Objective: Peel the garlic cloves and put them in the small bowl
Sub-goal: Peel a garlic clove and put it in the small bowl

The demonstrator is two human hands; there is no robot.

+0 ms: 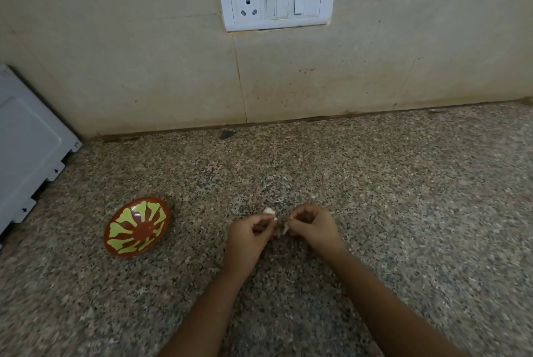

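Observation:
A small brown bowl (pixel 138 230) with a yellow-green flower pattern sits on the speckled granite counter, left of my hands; I see nothing in it. My left hand (pixel 249 237) and my right hand (pixel 313 227) meet above the counter, fingers curled. Between their fingertips they pinch a small garlic clove (pixel 281 227), mostly hidden, with a strip of pale skin hanging from it. A white garlic piece (pixel 269 210) lies on the counter just behind the hands.
A white appliance panel (pixel 26 152) leans at the left edge by the wall. The tiled wall (pixel 173 68) with a switch and socket plate (pixel 277 0) rises behind the counter (pixel 403 183), which stretches wide to the right.

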